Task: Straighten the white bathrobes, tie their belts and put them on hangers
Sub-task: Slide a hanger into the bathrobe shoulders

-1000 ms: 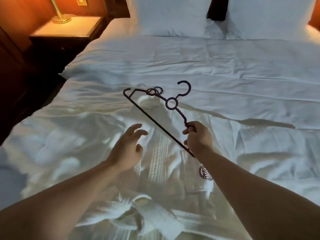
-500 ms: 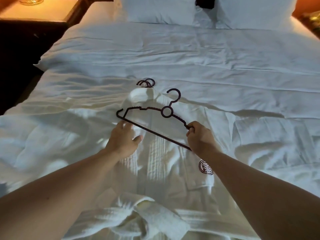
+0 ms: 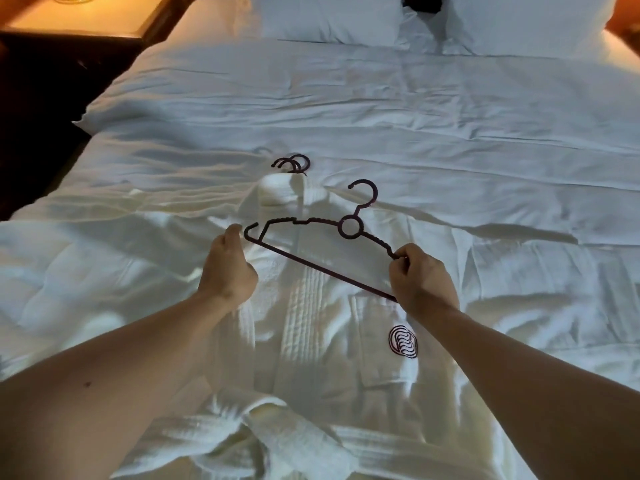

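Observation:
A white bathrobe lies face up on the bed, front closed, with a dark round logo on its chest pocket and its belt knotted near the bottom edge. My right hand grips the right end of a dark plastic hanger, held tilted just over the robe's chest. My left hand sits at the robe's left shoulder beside the hanger's left tip, fingers curled into the fabric. Hooks of more hangers stick out beyond the rolled collar.
The white duvet stretches ahead to two pillows at the headboard. A lit wooden nightstand stands at the far left, with dark floor along the bed's left edge.
The hanger has come down from over the duvet to just over the robe's chest. My left hand moved from the air onto the robe's left shoulder and curled its fingers.

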Demonstrator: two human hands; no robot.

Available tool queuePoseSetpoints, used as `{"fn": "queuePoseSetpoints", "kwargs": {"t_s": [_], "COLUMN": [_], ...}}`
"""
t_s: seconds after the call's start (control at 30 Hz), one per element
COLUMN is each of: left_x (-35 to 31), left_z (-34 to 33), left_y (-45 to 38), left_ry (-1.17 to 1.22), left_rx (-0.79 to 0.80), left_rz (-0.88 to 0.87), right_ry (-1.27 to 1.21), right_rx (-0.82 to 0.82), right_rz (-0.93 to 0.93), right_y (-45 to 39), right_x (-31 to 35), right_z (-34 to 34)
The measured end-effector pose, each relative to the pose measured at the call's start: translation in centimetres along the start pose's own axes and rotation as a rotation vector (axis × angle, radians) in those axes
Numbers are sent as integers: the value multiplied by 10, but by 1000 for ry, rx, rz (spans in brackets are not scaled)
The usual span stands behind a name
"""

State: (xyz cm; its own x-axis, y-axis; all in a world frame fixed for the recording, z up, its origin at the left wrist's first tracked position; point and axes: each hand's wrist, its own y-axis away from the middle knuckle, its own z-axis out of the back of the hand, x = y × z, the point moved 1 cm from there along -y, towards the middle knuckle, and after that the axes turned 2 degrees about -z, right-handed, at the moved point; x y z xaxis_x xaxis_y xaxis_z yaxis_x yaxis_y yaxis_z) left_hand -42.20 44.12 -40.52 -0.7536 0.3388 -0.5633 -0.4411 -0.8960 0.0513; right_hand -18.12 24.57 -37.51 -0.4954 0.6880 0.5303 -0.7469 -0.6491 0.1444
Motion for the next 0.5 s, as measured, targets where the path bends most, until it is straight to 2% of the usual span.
{"fn": "queuePoseSetpoints", "kwargs": {"t_s": [0.13, 0.23, 0.5], "left_x": [1, 3, 8], "left_z": [14, 20, 29], "left_y": [-3, -12, -37], "left_ry": [132, 194, 203], "left_rx": [-228, -348, -462], "left_rz": [182, 245, 352], "right_ry": [3, -3, 125], "right_rx": [-28, -53, -91], "right_rz": [52, 97, 20], "right_y": [-9, -23, -50], "right_x": [3, 13, 7], "right_z": [0, -2, 4]}}
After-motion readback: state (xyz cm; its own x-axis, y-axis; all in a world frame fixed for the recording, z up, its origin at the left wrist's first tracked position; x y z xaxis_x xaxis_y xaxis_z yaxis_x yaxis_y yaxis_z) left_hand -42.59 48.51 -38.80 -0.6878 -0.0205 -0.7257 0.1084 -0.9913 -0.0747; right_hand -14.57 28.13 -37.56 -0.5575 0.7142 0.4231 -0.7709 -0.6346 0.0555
